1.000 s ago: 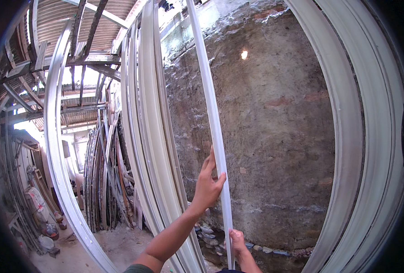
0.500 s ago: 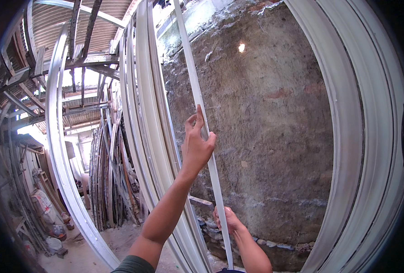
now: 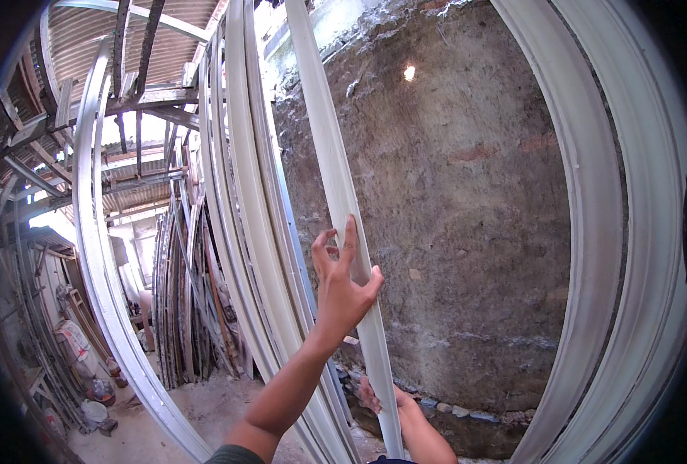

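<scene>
Spreading the left hand [image 3: 342,284] loosely over the face of a long whitish strip [image 3: 332,158], lying along it with an extended index finger, resting the thumb at its right edge and curling other fingers near its left edge. Placing the right hand [image 3: 406,406] lower down, partly behind the strip, showing fingers past the left edge but not revealing whether gripping or merely supporting. Tilting the strip toward the upper left before a rough brown wall [image 3: 467,232], between upright pale lengths [image 3: 255,193] at left and broader pale boards [image 3: 587,193] at right.
</scene>
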The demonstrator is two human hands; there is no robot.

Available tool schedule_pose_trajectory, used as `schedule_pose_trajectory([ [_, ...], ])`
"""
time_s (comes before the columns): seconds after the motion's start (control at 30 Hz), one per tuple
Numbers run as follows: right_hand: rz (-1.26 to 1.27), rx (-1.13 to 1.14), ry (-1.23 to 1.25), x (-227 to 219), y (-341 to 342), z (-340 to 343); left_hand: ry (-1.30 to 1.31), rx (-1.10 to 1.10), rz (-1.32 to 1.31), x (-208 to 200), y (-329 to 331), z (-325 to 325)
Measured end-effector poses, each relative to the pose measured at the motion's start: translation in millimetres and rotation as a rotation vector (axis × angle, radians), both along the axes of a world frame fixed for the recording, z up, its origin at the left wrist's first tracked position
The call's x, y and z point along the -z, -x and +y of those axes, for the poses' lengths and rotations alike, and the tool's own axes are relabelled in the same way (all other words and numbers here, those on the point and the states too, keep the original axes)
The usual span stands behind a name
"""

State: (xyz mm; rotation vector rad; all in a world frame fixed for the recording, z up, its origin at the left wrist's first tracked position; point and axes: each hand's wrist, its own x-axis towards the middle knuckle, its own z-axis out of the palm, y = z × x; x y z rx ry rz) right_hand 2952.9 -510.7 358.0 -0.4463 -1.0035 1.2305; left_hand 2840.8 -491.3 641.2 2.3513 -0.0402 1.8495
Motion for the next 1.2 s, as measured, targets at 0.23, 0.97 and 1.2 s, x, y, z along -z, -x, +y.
schedule_pose_trajectory([
  [0.23,0.0,-0.145,-0.03,32.5,-8.4,15.0,-0.018,0.039,-0.035,12.1,2.1,-2.8],
  [0.97,-0.448,1.23,0.07,3.1,61.4,-6.2,0.114,0.036,0.402,163.4,161.2,78.5],
  [1.2,-0.781,1.584,-0.144,169.0,139.6,38.3,0.809,0.083,0.596,422.2,458.0,63.5],
])
